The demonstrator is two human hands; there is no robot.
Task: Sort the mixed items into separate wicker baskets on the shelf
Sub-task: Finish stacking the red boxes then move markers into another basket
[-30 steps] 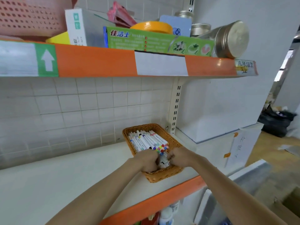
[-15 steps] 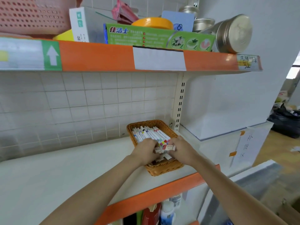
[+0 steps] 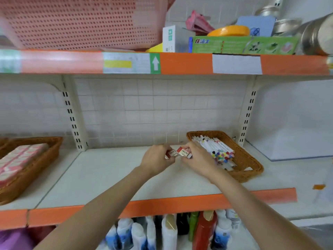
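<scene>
A wicker basket [image 3: 251, 164] of white markers with coloured caps [image 3: 214, 148] sits at the right of the white shelf [image 3: 100, 175]. Just left of it, above the shelf, my left hand [image 3: 156, 159] holds a small red-and-white eraser [image 3: 171, 153], and my right hand [image 3: 196, 159] pinches another red-and-white eraser [image 3: 183, 152]. The two erasers almost touch. A second wicker basket [image 3: 30, 172] at the far left holds rows of pink-and-white erasers [image 3: 19, 157].
An upper shelf [image 3: 180, 63] with an orange edge carries a pink plastic basket [image 3: 81, 22], boxes and metal tins. Bottles [image 3: 169, 230] stand on the shelf below. A white block [image 3: 292, 123] stands to the right of the marker basket.
Both hands have come out of the marker basket to its left, each holding an eraser. The camera has swung left, bringing the left basket into view.
</scene>
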